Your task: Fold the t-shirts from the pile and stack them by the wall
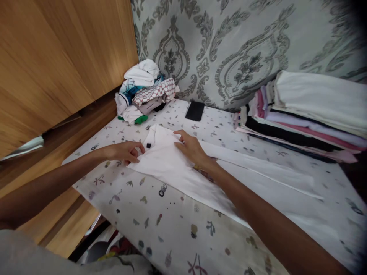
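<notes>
A white garment (172, 164) lies stretched over the patterned cloth, with two long narrow parts, sleeves or legs, running to the right. A small black label (148, 145) shows near its left end. My left hand (126, 152) is at that end, fingers curled in on the garment's near corner; the fingertips are partly hidden. Farther right, my right hand (190, 147) rests on the upper part of the garment, thumb and fingers apart and touching the fabric. My right forearm crosses over the long parts and covers some of them.
Against the wall at the back left is a loose heap of clothes (143, 89). A flat black object (195, 110) lies behind the garment. Folded clothes (304, 114) are stacked at the right. A wooden panel (65, 53) borders the left side; the printed cloth (177, 225) covers the surface.
</notes>
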The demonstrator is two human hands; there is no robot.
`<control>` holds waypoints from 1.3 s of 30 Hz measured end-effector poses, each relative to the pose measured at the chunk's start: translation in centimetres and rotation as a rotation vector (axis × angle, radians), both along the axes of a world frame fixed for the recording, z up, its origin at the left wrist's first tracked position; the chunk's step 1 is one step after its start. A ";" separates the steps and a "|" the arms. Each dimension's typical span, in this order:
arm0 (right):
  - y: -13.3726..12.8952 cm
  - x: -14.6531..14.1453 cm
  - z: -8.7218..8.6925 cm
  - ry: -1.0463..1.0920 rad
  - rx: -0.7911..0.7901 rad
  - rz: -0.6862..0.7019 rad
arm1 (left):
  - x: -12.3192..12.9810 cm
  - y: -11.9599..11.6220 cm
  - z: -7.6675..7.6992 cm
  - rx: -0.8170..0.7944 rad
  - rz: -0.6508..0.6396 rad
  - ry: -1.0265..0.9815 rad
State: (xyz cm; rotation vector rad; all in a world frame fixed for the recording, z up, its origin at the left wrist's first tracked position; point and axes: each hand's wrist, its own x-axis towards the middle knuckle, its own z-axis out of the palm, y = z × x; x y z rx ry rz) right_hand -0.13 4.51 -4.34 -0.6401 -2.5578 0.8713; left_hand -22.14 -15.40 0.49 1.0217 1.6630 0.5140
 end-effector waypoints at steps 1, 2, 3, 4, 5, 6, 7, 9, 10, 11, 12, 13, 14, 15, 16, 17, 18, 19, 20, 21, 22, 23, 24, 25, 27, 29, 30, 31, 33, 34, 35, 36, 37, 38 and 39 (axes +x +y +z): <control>0.0 0.1 0.1 -0.002 -0.009 0.005 | -0.1 -0.1 -0.1 0.016 -0.004 0.060; 0.0 0.3 0.3 -0.009 -0.021 0.010 | -0.1 -0.2 -0.1 0.046 -0.010 0.148; 0.1 0.6 0.5 -0.022 -0.032 0.015 | -0.1 -0.3 0.1 0.083 -0.018 0.259; 0.2 0.9 0.7 -0.038 -0.041 0.013 | 0.0 -0.3 0.5 0.124 -0.030 0.380; 0.4 1.2 1.0 -0.052 -0.048 0.005 | 0.3 -0.3 0.9 0.168 -0.042 0.502; 0.5 1.5 1.2 -0.058 -0.056 -0.009 | 0.6 -0.2 1.5 0.213 -0.054 0.610; 0.6 1.9 1.3 -0.056 -0.065 -0.022 | 1.2 0.0 2.0 0.262 -0.067 0.692; 0.8 2.4 1.5 -0.041 -0.107 -0.014 | 2.9 0.8 2.7 0.387 -0.113 0.754; 0.9 2.6 1.5 -0.039 -0.138 0.016 | 3.9 1.4 2.7 0.462 -0.154 0.744; 0.9 2.7 1.5 -0.045 -0.165 0.055 | 5.0 2.0 2.4 0.532 -0.205 0.714; 0.9 2.8 1.4 -0.058 -0.183 0.087 | 6.1 2.6 1.8 0.592 -0.267 0.673; 0.9 2.8 1.4 -0.070 -0.186 0.108 | 7.1 3.1 1.0 0.643 -0.332 0.637; 0.8 2.8 1.3 -0.077 -0.172 0.112 | 8.0 3.5 -0.1 0.685 -0.396 0.613; 0.7 2.8 1.2 -0.077 -0.143 0.105 | 8.6 3.8 -1.2 0.721 -0.449 0.603; 0.5 2.9 1.1 -0.068 -0.103 0.096 | 9.0 4.0 -2.3 0.755 -0.489 0.603; 0.4 3.0 1.0 -0.055 -0.055 0.093 | 9.2 4.1 -3.4 0.785 -0.511 0.610; 0.2 3.1 0.9 -0.045 -0.002 0.100 | 9.2 4.2 -4.2 0.809 -0.520 0.623; 0.0 3.2 0.8 -0.044 0.055 0.110 | 9.1 4.1 -4.8 0.823 -0.521 0.639; -0.1 3.3 0.6 -0.059 0.113 0.113 | 8.9 4.0 -5.2 0.826 -0.523 0.656; -0.3 3.5 0.6 -0.091 0.169 0.105 | 8.7 4.0 -5.4 0.822 -0.529 0.673; -0.4 3.5 0.6 -0.139 0.219 0.088 | 8.5 3.9 -5.5 0.814 -0.539 0.689; -0.6 3.6 0.7 -0.202 0.264 0.057 | 8.3 3.9 -5.5 0.804 -0.552 0.705; -0.8 3.5 0.9 -0.266 0.304 0.013 | 8.3 3.8 -5.5 0.795 -0.565 0.719; -1.1 3.4 1.1 -0.319 0.344 -0.042 | 8.3 3.8 -5.6 0.787 -0.572 0.733; -1.8 3.2 1.5 -0.342 0.416 -0.130 | 8.4 3.8 -5.8 0.778 -0.571 0.759; -2.9 3.1 1.6 -0.235 0.441 -0.106 | 8.6 3.8 -6.1 0.792 -0.551 0.769; -3.5 3.1 1.4 -0.160 0.426 -0.051 | 8.7 3.8 -6.3 0.810 -0.539 0.765; -4.1 3.2 0.9 -0.095 0.402 0.013 | 8.7 3.8 -6.3 0.832 -0.527 0.756; -5.2 3.4 -0.3 -0.028 0.360 0.098 | 8.5 3.9 -6.1 0.880 -0.506 0.714; -5.6 3.5 -1.0 -0.025 0.357 0.110 | 8.2 4.0 -5.8 0.896 -0.492 0.680; -5.9 3.5 -1.6 -0.036 0.366 0.113 | 7.9 4.3 -5.4 0.901 -0.463 0.644; -6.1 3.6 -2.2 -0.053 0.383 0.113 | 7.6 4.7 -5.0 0.901 -0.413 0.616; -6.2 3.5 -2.6 -0.073 0.403 0.115 | 7.1 5.2 -4.6 0.899 -0.349 0.605; -6.2 3.5 -2.8 -0.093 0.423 0.117 | 6.7 5.9 -4.3 0.899 -0.285 0.614; -6.2 3.4 -2.9 -0.114 0.443 0.122 | 6.3 6.6 -4.2 0.897 -0.235 0.640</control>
